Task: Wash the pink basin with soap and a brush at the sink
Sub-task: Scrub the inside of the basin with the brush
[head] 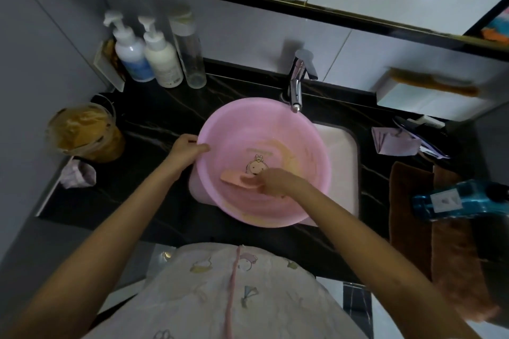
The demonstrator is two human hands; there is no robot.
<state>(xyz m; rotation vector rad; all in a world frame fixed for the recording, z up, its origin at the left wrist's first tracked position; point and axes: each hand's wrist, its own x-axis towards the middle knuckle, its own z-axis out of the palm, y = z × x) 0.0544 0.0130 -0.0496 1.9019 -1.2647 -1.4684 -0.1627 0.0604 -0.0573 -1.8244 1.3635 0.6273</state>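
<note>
Here left hand (187,149) grips pink basin (303,151) rim overhanging sink (344,162).

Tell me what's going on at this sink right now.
A person is scrubbing a pink basin that sits over the white sink, below the chrome faucet. Their left hand grips the basin's rim, apparently to steady it, while the right hand holds a pink brush against the inner bottom. Yellowish streaks, possibly soap, smear the inside.
</note>
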